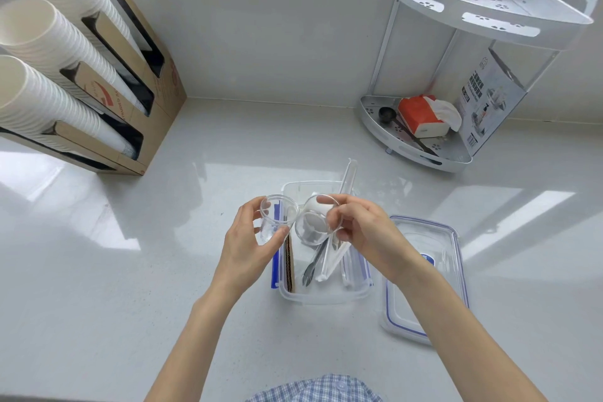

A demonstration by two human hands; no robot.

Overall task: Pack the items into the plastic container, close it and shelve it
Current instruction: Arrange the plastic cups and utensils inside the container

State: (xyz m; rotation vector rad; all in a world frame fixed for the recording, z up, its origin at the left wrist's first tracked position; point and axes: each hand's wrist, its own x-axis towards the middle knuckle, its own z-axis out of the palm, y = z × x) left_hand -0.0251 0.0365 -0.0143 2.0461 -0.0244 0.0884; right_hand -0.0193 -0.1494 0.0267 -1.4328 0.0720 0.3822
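Observation:
A clear plastic container (326, 299) with blue side clips sits open on the white counter in front of me. Inside lie a metal utensil (311, 266), wrapped straws (332, 258) and a brown cardboard piece (289, 266). A long clear straw (348, 173) leans out over its far rim. My left hand (248, 245) holds one small clear cup (277, 217) above the container's left edge. Over the container, my right hand (362, 232) grips a second clear cup (315, 222), tilted on its side. The cups' rims almost touch. The container's lid (434, 258) lies flat to the right.
A white two-tier corner shelf (424, 157) stands at the back right, holding an orange tissue pack (421, 116), a dark spoon (386, 114) and a printed box (489, 101). A cardboard dispenser (156, 101) with stacks of white paper cups (49, 42) occupies the left.

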